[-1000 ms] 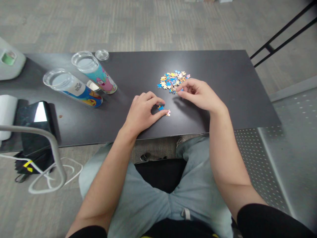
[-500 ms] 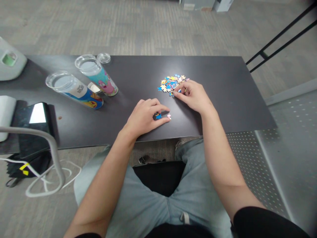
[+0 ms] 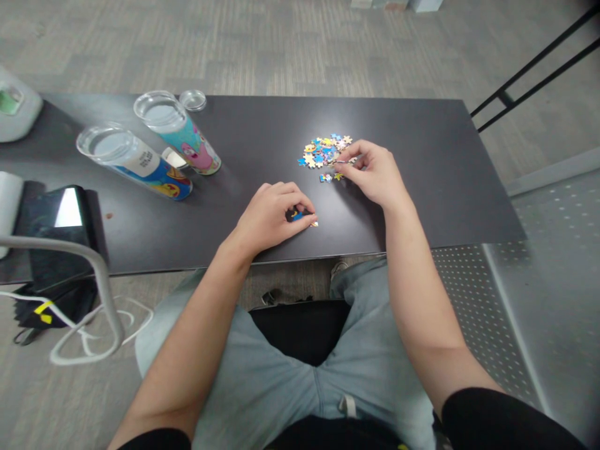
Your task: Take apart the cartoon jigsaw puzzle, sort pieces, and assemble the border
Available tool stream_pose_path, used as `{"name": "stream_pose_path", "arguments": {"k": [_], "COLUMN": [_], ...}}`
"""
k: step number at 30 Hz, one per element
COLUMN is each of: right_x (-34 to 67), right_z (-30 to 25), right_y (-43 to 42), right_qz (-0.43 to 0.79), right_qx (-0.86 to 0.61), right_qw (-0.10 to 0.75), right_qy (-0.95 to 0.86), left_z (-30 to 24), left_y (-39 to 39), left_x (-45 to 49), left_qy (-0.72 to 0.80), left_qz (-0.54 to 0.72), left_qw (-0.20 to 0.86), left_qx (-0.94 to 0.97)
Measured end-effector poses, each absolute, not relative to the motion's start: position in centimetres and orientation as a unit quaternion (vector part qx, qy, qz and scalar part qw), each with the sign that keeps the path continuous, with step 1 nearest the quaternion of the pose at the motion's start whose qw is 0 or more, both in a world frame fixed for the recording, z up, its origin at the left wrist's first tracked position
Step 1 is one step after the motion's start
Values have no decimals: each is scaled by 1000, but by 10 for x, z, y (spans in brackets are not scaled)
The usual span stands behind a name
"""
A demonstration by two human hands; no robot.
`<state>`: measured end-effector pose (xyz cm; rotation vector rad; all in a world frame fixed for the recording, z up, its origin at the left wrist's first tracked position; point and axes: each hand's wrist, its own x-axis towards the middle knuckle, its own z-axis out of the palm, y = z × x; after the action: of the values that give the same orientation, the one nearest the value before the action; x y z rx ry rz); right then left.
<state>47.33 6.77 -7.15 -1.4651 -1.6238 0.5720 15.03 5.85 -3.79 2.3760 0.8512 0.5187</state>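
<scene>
A pile of small colourful jigsaw pieces (image 3: pixel 323 152) lies on the dark table. My right hand (image 3: pixel 372 169) is at the pile's right side, thumb and fingertips pinched on a thin jigsaw piece (image 3: pixel 339 162) seen nearly edge-on. Just below the pile, a short row of pieces (image 3: pixel 327 178) lies apart from it. Nearer the front edge, my left hand (image 3: pixel 272 215) rests on the table with thumb and index finger closed on a pale jigsaw piece (image 3: pixel 314 224), mostly covered by the fingertips. Beneath that hand's curled fingers, a blue piece (image 3: pixel 296 215) shows in part.
Two clear-topped printed canisters (image 3: pixel 159 178) (image 3: pixel 194 147) stand at the left, with a round clear lid (image 3: pixel 192 100) behind them. A black tablet-like device (image 3: pixel 60 231) lies farther left, near a grey curved tube (image 3: pixel 100 269). The table's front edge is close to my lap.
My left thumb and index finger have come together over the pale piece. My right hand has lifted slightly away from the small row below the pile, which now shows more. The view has shifted a little.
</scene>
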Motion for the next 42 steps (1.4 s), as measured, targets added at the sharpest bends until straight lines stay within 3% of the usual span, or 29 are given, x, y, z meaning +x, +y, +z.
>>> {"name": "stream_pose_path", "arguments": {"k": [7, 14, 20, 25, 31, 42], "right_x": [474, 467, 448, 440, 452, 454], "right_z": [-77, -78, -61, -55, -62, -59], "right_y": [73, 74, 63, 58, 65, 63], "right_qz": [261, 327, 400, 312, 195, 209], "right_qx": [-588, -542, -482, -480, -572, -571], "right_qw": [445, 484, 439, 390, 413, 369], "right_qy": [-623, -604, -644, -722, -681, -704], "left_z": [-43, -46, -51, -54, -52, -52], "left_y": [63, 62, 64, 67, 66, 67], "left_x": [148, 150, 150, 149, 148, 147], "left_qy": [304, 346, 377, 417, 419, 477], "left_qz": [220, 341, 368, 367, 306, 302], "left_qw": [303, 348, 320, 277, 230, 239], "left_qx": [876, 802, 788, 784, 823, 790]}}
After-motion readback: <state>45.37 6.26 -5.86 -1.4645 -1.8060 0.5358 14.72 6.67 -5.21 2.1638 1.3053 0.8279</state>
